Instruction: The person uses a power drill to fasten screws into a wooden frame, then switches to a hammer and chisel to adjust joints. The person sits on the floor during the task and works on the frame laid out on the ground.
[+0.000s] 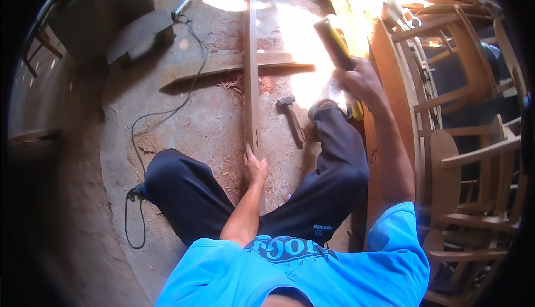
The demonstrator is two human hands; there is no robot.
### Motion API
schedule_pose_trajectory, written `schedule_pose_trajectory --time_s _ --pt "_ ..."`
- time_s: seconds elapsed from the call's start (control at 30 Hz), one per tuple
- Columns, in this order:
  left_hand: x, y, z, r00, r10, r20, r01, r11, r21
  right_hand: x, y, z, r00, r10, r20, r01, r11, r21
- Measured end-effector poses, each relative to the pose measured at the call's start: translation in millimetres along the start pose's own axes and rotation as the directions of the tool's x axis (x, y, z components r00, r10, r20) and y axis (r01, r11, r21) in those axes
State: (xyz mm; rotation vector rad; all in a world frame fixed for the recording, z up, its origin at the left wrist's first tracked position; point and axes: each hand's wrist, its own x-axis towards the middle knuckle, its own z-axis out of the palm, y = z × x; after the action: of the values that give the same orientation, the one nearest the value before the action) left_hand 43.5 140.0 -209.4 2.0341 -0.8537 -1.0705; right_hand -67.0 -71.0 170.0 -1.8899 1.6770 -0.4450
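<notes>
A long squared wooden beam runs away from me over the floor, between my legs. My left hand is closed round its near part, just below a small dark slot in the wood. Raised at the right, my right hand grips a long black-and-yellow tool; glare and blur hide its exact kind. Below that hand, a hammer with a dark head and wooden handle lies on the floor by my right foot. Crosswise under the beam is a pointed wooden board.
Wooden chair frames are stacked along the right, beside a broad upright plank. A dark cable loops across the floor at the left, near a grey slab-like object. Reddish shavings lie beside the beam.
</notes>
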Motion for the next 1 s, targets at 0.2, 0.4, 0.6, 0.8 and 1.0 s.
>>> schedule_pose_trajectory --time_s 0.2,0.4,0.6,0.8,1.0 --pt "0.6 10.9 -7.4 0.999 -0.039 0.023 0.039 0.999 0.033 98.0 -4.1 33.7 0.995 0.039 0.089 -0.046 0.996 0.076" --pt "10.5 17.5 -7.6 0.994 -0.088 0.070 0.086 0.996 0.023 201.6 -34.0 89.3 0.988 0.023 0.155 -0.013 0.998 -0.067" --pt "12.1 15.4 -4.1 0.995 -0.078 0.068 0.077 0.997 0.010 158.6 -29.0 75.2 0.983 0.026 0.183 -0.027 1.000 0.002" --pt "8.2 3.9 6.2 0.999 -0.054 0.003 0.054 0.998 -0.020 50.7 -1.3 36.7 0.968 -0.154 0.198 0.096 0.957 0.275" --pt "8.2 -2.6 10.7 0.999 -0.021 -0.033 0.020 0.999 -0.045 -92.2 25.3 65.6 0.998 0.026 0.057 -0.057 0.759 0.649"
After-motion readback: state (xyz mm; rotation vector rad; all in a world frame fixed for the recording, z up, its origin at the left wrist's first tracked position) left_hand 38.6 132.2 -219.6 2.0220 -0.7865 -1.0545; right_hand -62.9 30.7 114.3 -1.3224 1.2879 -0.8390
